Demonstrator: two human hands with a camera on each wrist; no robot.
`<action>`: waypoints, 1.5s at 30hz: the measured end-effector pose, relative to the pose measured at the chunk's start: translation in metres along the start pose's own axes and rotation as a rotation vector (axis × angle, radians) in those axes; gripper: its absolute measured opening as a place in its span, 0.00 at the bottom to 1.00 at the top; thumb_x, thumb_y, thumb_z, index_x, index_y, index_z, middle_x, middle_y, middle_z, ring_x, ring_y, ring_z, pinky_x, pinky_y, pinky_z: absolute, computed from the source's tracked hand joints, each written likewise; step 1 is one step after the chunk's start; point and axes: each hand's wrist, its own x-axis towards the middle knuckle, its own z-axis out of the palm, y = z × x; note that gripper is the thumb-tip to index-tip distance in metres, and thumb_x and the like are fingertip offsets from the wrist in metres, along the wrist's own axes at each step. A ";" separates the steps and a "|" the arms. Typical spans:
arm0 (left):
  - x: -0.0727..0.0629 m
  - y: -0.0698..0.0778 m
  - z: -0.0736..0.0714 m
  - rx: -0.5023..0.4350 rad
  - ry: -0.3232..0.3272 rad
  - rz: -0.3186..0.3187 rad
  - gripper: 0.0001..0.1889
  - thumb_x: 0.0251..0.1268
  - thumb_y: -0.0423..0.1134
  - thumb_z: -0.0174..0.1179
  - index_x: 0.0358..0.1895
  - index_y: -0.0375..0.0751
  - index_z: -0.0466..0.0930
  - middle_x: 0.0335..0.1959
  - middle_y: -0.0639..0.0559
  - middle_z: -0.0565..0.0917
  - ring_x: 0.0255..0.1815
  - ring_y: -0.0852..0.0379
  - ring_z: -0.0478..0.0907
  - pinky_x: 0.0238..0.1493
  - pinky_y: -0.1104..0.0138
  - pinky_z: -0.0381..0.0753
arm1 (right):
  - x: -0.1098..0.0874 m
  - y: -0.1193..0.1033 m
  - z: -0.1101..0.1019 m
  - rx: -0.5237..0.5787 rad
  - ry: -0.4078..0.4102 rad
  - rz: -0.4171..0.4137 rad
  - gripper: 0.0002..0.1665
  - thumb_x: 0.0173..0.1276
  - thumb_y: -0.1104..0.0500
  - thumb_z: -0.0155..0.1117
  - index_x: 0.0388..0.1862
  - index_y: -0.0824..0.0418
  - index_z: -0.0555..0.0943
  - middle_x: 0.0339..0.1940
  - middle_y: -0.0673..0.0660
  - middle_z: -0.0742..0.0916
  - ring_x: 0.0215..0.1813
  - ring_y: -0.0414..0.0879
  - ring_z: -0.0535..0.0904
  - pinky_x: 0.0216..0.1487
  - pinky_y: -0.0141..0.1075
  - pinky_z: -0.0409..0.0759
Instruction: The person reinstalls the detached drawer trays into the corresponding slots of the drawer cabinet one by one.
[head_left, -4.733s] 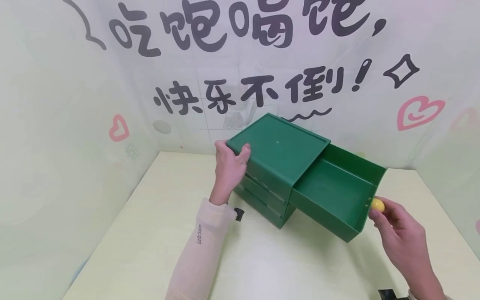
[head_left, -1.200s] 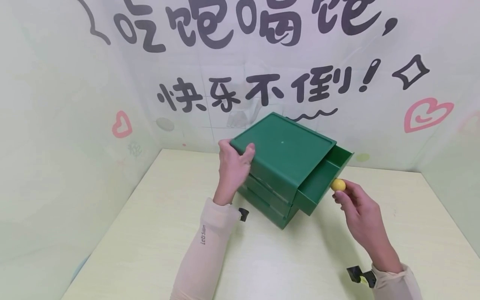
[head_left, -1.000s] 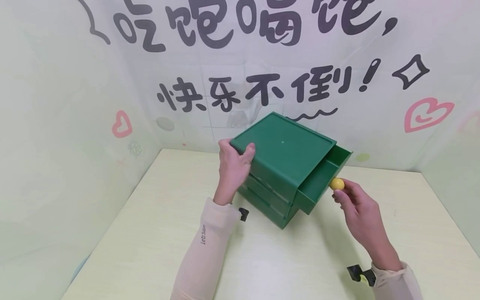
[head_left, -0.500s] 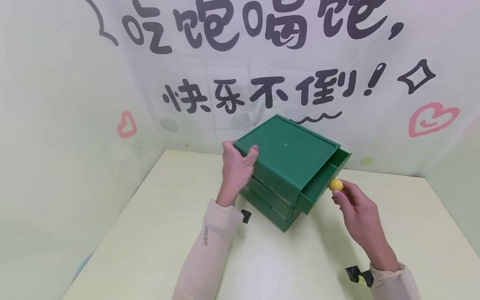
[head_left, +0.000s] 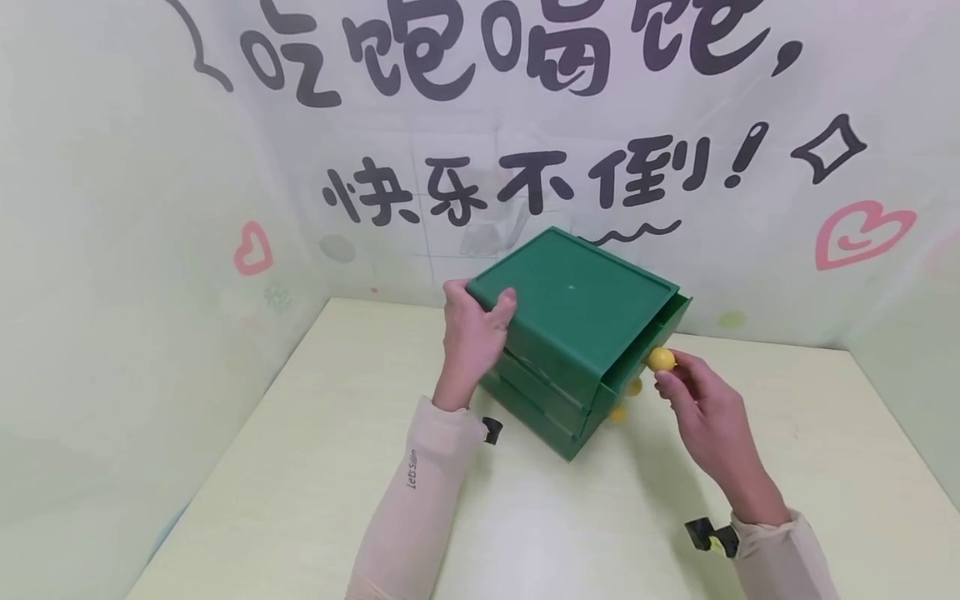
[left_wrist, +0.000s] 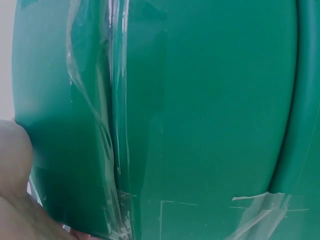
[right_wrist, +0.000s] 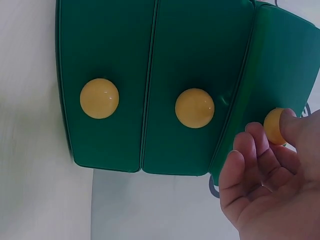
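A green plastic drawer cabinet with three stacked drawers stands on the table, set at an angle. Its top drawer sticks out by a narrow strip. My right hand pinches that drawer's round yellow knob between thumb and fingers, also seen in the right wrist view, where the middle knob and bottom knob sit on shut drawer fronts. My left hand grips the cabinet's rear left top edge, thumb on top. Clear tape runs along the cabinet's side in the left wrist view.
The pale wooden table spreads around the cabinet. Behind it hangs a white printed backdrop with black characters, close to the cabinet's rear corner. Black wrist-camera mounts project from the sleeves.
The top drawer, far out at first, has slid inward to a narrow gap, my right hand moving left with its knob. The left hand keeps its grip on the cabinet.
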 end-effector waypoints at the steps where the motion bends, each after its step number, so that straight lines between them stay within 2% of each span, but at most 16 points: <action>1: 0.000 0.000 0.000 0.001 0.001 -0.001 0.32 0.67 0.55 0.60 0.62 0.39 0.57 0.49 0.40 0.72 0.47 0.45 0.74 0.40 0.57 0.74 | 0.001 0.000 0.000 -0.002 -0.002 0.000 0.19 0.77 0.61 0.59 0.63 0.66 0.77 0.41 0.61 0.87 0.40 0.23 0.75 0.42 0.14 0.74; 17: 0.000 0.000 -0.001 0.024 0.005 -0.003 0.32 0.68 0.56 0.59 0.62 0.39 0.57 0.49 0.40 0.72 0.46 0.45 0.74 0.38 0.57 0.72 | 0.006 -0.004 0.005 -0.026 -0.019 0.010 0.19 0.78 0.60 0.58 0.63 0.67 0.77 0.40 0.60 0.86 0.39 0.25 0.75 0.39 0.17 0.74; 31: -0.002 0.002 -0.002 0.027 -0.001 -0.010 0.32 0.68 0.57 0.59 0.62 0.40 0.57 0.49 0.41 0.72 0.46 0.45 0.74 0.37 0.59 0.72 | 0.009 -0.001 0.008 0.001 -0.033 0.016 0.18 0.79 0.59 0.58 0.62 0.66 0.77 0.39 0.59 0.85 0.38 0.29 0.75 0.36 0.21 0.75; 45: 0.001 -0.003 -0.001 0.035 0.013 0.035 0.32 0.67 0.58 0.58 0.61 0.39 0.58 0.46 0.40 0.73 0.42 0.46 0.74 0.34 0.59 0.71 | 0.012 -0.006 0.010 -0.010 -0.071 0.048 0.19 0.80 0.56 0.56 0.62 0.65 0.77 0.40 0.60 0.86 0.38 0.30 0.77 0.38 0.23 0.78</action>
